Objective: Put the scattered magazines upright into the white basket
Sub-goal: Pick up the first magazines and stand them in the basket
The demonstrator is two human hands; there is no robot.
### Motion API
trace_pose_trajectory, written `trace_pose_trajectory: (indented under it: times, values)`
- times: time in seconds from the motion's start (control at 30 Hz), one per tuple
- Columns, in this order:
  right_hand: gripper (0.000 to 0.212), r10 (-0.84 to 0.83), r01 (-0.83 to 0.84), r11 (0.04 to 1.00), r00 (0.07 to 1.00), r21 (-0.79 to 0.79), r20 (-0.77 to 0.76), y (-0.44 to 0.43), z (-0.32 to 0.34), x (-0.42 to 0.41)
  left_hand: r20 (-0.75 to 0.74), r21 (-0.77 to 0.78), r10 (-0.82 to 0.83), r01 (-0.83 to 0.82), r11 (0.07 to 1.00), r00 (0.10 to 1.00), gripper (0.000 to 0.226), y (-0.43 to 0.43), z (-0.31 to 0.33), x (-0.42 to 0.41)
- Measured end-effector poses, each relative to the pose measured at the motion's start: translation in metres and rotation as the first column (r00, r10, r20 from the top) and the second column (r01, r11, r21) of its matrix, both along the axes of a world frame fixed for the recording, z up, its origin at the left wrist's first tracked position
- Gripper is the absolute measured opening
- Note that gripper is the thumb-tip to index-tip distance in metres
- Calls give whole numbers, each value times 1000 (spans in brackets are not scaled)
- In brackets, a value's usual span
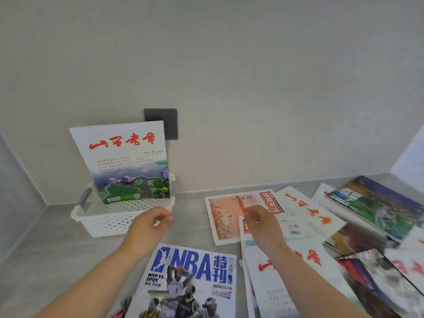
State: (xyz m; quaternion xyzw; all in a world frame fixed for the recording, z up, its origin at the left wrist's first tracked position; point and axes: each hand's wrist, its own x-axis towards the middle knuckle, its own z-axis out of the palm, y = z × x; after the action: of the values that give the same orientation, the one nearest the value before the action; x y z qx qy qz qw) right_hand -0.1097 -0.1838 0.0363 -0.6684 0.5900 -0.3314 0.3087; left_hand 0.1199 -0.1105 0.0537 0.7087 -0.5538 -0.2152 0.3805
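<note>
I see 1 magazine (124, 161) standing upright in the white basket (107, 220), leaning back toward the wall. Left hand (149, 228) loosely curled, empty, beside the basket's front corner. Right hand (263, 226) over the scattered magazines (305, 216); grip I cannot tell. NBA magazine (185, 281) lies flat between forearms.

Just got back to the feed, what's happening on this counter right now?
A person is sorting magazines into the white basket. One magazine with a landscape cover already stands upright in it. The left hand is at the basket's front right corner, holding nothing; the right hand reaches over the scattered pile. The NBA magazine still lies flat nearby.
</note>
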Motion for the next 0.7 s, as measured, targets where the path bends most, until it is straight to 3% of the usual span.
trace_pose_trajectory:
  times: [0.13,0.23,0.27,0.4,0.7]
  values:
    - [25,-99,112,988,988,110,-116,15,-20,-96,-44,132,-55,60,989,998,30,19,-16,-74]
    - [33,-155,195,968,961,161,-229,31,-42,-162,-105,250,-68,92,964,992,18,29,-41,-133]
    - [39,-131,186,967,951,177,-280,37,-50,-179,-124,287,-72,105,952,990,11,33,-51,-153]
    - [67,65,43,979,862,201,-503,51,-84,-209,-40,352,-92,100,931,995,39,46,-82,-206]
    - [72,133,-39,981,849,190,-512,47,-92,-207,41,463,40,-54,885,998,46,45,-92,-218]
